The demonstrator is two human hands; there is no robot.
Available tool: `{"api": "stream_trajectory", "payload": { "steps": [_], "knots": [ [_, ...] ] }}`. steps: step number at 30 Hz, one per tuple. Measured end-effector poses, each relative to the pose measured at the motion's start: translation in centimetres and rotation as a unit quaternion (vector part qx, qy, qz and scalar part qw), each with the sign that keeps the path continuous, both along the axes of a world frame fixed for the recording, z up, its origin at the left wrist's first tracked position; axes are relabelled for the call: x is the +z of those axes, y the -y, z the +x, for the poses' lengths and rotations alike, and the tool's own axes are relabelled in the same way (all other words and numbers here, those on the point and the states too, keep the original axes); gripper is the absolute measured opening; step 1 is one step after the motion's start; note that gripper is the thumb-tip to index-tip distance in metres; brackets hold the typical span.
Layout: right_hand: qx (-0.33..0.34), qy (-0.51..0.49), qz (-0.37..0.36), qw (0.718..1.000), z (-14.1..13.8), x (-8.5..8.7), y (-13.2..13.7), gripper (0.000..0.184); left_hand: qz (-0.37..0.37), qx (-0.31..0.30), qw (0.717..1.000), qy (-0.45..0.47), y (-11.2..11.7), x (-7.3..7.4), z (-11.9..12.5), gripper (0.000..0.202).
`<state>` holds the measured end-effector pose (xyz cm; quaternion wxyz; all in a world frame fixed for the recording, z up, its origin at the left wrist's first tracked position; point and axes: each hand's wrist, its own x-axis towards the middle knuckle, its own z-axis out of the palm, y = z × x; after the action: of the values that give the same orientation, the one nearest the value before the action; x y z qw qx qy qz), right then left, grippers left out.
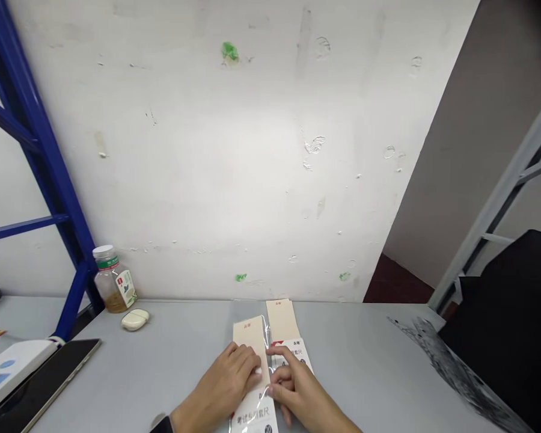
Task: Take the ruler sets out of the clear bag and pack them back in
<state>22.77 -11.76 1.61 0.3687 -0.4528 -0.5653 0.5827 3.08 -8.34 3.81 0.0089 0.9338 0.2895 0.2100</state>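
Observation:
Two packs of an exam ruler set lie on the grey table, each a cream card with a white printed lower part. The left pack [250, 343] is sealed in clear plastic film [266, 334] and lies partly over the right pack [283, 320]. My left hand [220, 385] rests on the left pack with its fingers curled over the card. My right hand [293, 385] is at the pack's right edge, its thumb and fingers pinching the film. The lower end of the left pack runs out of view.
A glass jar with a white lid [114, 279] and a pale soap bar [135, 320] stand at the table's back left. A dark tablet [40, 385] and a white device [13, 368] lie at the left edge. A blue metal rack [40, 138] rises left, black fabric [500, 319] right.

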Motion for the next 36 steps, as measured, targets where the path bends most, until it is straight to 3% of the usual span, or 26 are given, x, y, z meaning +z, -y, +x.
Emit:
{"api": "stream_trajectory", "payload": {
  "steps": [7,12,16,19,21,24,28,32,36],
  "knots": [
    [-0.003,-0.03,-0.019,0.999,0.0,-0.6,-0.6,0.062,0.014,0.03,0.999,0.005,0.4,1.2,-0.2,0.01],
    [0.049,-0.025,-0.01,0.998,-0.1,-0.7,-0.3,0.069,0.002,0.042,0.999,-0.017,0.2,0.4,0.0,0.018],
    [0.056,0.019,0.012,0.998,0.5,0.2,0.0,0.053,-0.016,0.074,0.997,-0.034,-0.9,-0.4,-0.6,0.024],
    [0.0,0.109,0.079,0.991,1.8,1.5,-0.2,0.032,-0.021,0.12,0.992,-0.033,-2.0,-0.5,-2.0,0.025],
    [-0.039,0.192,0.129,0.972,3.1,2.3,-0.6,0.028,-0.026,0.152,0.987,-0.042,-2.8,-0.4,-3.0,0.029],
    [-0.078,0.306,0.154,0.936,4.9,2.7,-1.3,0.038,-0.023,0.207,0.976,-0.059,-3.7,-0.6,-4.4,0.031],
    [-0.072,0.407,0.081,0.907,6.4,2.2,-2.0,0.065,-0.02,0.23,0.972,-0.042,-4.1,-1.0,-4.9,0.025],
    [-0.027,0.392,0.036,0.919,7.0,2.2,-2.3,0.068,-0.028,0.221,0.974,-0.032,-3.8,-1.1,-4.5,0.021],
    [-0.015,0.38,0.019,0.925,7.0,2.6,-2.1,0.079,-0.031,0.263,0.963,-0.045,-3.8,-1.1,-4.6,0.023]
  ]
}}
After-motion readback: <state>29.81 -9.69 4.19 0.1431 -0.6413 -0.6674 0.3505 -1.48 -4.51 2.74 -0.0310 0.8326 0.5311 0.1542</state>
